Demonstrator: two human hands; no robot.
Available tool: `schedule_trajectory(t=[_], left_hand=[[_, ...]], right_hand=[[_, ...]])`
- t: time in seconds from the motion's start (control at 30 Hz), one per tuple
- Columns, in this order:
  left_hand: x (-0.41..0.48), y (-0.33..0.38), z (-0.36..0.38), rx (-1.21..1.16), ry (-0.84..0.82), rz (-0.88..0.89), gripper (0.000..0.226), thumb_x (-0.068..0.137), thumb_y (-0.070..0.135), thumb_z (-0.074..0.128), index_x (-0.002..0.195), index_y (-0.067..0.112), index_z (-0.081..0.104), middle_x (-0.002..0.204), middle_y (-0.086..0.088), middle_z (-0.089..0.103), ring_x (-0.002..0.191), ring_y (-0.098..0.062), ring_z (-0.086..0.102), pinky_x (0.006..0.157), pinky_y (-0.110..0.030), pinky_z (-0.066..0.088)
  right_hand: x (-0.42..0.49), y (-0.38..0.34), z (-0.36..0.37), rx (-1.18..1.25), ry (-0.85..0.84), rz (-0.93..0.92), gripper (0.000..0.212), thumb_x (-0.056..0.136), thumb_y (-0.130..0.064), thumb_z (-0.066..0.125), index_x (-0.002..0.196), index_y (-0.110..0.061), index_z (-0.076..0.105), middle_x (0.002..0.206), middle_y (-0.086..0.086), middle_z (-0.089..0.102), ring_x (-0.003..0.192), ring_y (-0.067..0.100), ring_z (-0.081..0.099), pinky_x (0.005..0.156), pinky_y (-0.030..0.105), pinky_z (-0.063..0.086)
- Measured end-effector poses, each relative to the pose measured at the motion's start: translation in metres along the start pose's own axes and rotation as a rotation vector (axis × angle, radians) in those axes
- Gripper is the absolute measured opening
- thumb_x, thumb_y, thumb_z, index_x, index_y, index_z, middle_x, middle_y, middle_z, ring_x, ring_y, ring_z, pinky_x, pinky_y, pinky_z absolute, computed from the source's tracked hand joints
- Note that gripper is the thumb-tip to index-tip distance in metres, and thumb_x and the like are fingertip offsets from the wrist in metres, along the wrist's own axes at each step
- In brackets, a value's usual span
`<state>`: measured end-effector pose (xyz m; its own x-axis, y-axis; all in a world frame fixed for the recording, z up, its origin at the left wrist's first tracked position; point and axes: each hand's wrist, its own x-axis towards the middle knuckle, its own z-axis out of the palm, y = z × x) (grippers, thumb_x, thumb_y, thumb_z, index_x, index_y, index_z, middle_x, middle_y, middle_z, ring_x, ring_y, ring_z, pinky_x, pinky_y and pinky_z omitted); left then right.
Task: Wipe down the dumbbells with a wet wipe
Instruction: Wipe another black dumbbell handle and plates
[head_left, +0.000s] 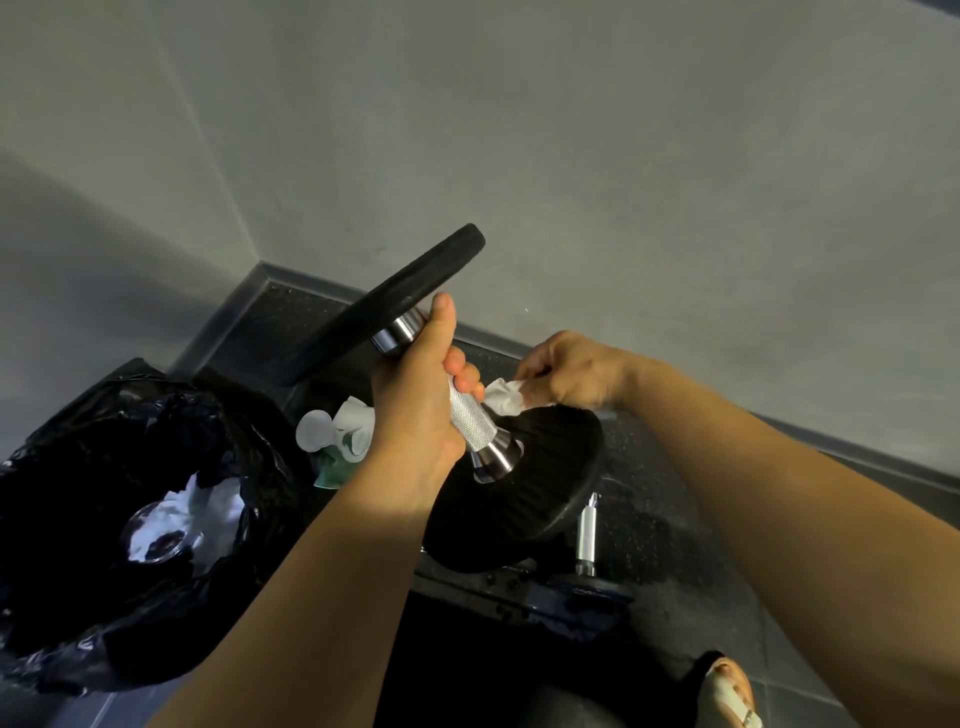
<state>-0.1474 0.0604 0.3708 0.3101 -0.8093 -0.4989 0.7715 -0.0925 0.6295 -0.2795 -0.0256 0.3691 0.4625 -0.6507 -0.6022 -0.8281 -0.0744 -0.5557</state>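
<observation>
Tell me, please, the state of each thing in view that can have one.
dumbbell: tilted, gripped at its handle by the left hand.
wet wipe: crumpled, pinched by the right hand.
bin bag: open, white waste inside.

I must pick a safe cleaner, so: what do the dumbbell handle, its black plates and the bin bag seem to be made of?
Handle: metal, probably steel; silvery, with fine knurling and smooth shiny collars.
Plates: matte black and slightly grainy, perhaps rubber-coated or painted iron; the look leaves it open.
Bin bag: thin glossy plastic film, crinkled with glints.
</observation>
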Motion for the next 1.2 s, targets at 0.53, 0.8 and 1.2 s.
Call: schedule_trajectory(t=[0.53,0.8,1.2], left_hand=[[0.023,0.019,-0.021,-0.358,0.26,-0.191,0.051,0.092,0.049,0.053,0.054,0.021,0.033,0.045,0.006,0.035,0.04,-0.01,0.041,0.059,-0.027,0.046],[0.023,0.022,-0.02,-0.401,0.248,-0.197,0.061,0.091,0.05,0.054,0.045,0.021,0.025,0.037,0.005,0.025,0.032,-0.008,0.028,0.045,-0.016,0.035],[0.027,0.018,-0.022,-0.436,0.248,-0.22,0.062,0.091,0.049,0.055,0.042,0.021,0.028,0.04,0.006,0.025,0.04,-0.008,0.026,0.09,-0.023,0.039]], right_hand=[[-0.1,-0.034,0.03,0.559,0.776,-0.481,0.022,0.092,-0.001,0.055,0.092,-0.015,0.073,0.083,0.007,0.061,0.068,0.01,0.054,0.062,0.015,0.044],[-0.069,-0.043,0.024,0.262,0.761,-0.635,0.028,0.085,-0.003,0.052,0.086,-0.018,0.076,0.081,0.003,0.048,0.075,0.004,0.049,0.072,0.011,0.043],[-0.011,-0.011,0.021,0.667,0.582,-0.232,0.029,0.087,0.018,0.04,0.072,0.013,0.064,0.058,0.019,0.06,0.044,0.011,0.053,0.046,0.023,0.046]])
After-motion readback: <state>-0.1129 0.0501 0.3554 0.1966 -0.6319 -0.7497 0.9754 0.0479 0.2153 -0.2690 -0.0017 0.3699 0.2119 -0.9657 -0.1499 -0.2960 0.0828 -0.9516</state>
